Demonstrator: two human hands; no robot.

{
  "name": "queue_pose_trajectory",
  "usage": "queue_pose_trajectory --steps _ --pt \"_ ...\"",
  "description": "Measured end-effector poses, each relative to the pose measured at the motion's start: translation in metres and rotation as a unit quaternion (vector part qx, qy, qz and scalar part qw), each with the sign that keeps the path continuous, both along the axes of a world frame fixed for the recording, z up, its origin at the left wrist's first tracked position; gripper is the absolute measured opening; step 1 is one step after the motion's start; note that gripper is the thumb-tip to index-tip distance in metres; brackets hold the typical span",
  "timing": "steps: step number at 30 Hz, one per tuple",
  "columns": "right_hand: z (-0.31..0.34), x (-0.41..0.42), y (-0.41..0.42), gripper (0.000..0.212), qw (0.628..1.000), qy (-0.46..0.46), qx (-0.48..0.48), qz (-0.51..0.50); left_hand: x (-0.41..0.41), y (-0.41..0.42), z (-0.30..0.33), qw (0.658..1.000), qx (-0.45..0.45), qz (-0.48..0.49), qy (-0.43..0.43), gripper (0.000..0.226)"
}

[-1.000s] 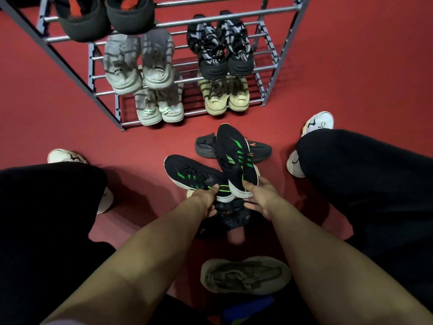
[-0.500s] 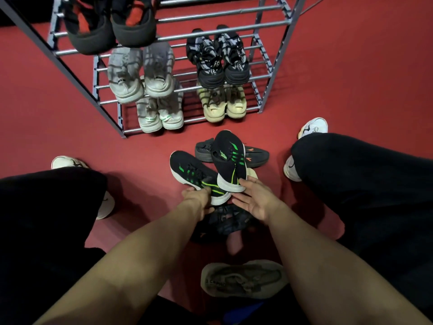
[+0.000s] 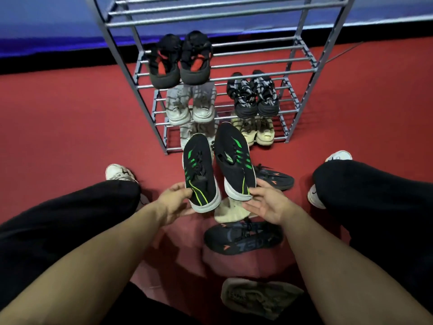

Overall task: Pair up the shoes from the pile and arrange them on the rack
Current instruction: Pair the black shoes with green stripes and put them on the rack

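Note:
Two black sneakers with green stripes are lifted off the red floor, toes pointing at the grey metal rack (image 3: pixel 302 46). My left hand (image 3: pixel 174 201) grips the heel of the left green-striped sneaker (image 3: pixel 199 170). My right hand (image 3: pixel 267 202) grips the heel of the right green-striped sneaker (image 3: pixel 233 160). On the floor beneath lie a dark sneaker with orange marks (image 3: pixel 243 238), its mate (image 3: pixel 276 178) behind my right hand, a cream shoe (image 3: pixel 228 211) and a grey-beige shoe (image 3: pixel 260 297) on its side near me.
The rack holds a black-and-red pair (image 3: pixel 180 59), a grey-white pair (image 3: pixel 189 105), a black-and-white patterned pair (image 3: pixel 254 96), a cream pair (image 3: pixel 259 132) and a pale pair mostly hidden behind the held sneakers. My knees in black trousers flank the pile. A blue wall stands behind.
Both green-striped sneakers have been lifted from the pile and turned side by side, toes toward the rack. My view has tilted up, showing the rack's upper shelves and the wall.

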State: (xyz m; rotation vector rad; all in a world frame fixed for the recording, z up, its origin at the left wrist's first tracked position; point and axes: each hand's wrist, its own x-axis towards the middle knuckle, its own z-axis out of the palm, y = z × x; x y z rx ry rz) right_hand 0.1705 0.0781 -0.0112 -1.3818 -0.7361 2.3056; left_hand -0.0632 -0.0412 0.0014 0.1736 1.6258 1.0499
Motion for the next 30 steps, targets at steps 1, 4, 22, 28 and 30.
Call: queue_pose_trajectory --steps 1,4,22,28,30 --pt "0.006 -0.001 0.000 0.037 1.000 0.006 0.006 0.010 -0.004 -0.004 0.007 1.000 0.007 -0.012 0.006 0.026" --pt "0.028 -0.002 0.000 0.045 0.998 0.022 0.024 0.045 -0.012 -0.016 0.031 0.999 0.025 -0.032 0.031 0.035" --pt "0.182 0.016 0.086 0.014 0.968 0.026 0.177 -0.179 0.047 0.103 0.174 0.972 0.189 -0.025 0.135 0.019" --pt "0.184 0.004 0.158 0.003 0.963 -0.003 0.176 -0.204 0.086 0.123 0.165 0.974 0.183 0.001 0.135 0.019" --pt "0.182 0.001 0.178 0.004 0.963 -0.006 0.184 -0.197 0.087 0.117 0.159 0.974 0.193 0.019 0.119 0.030"
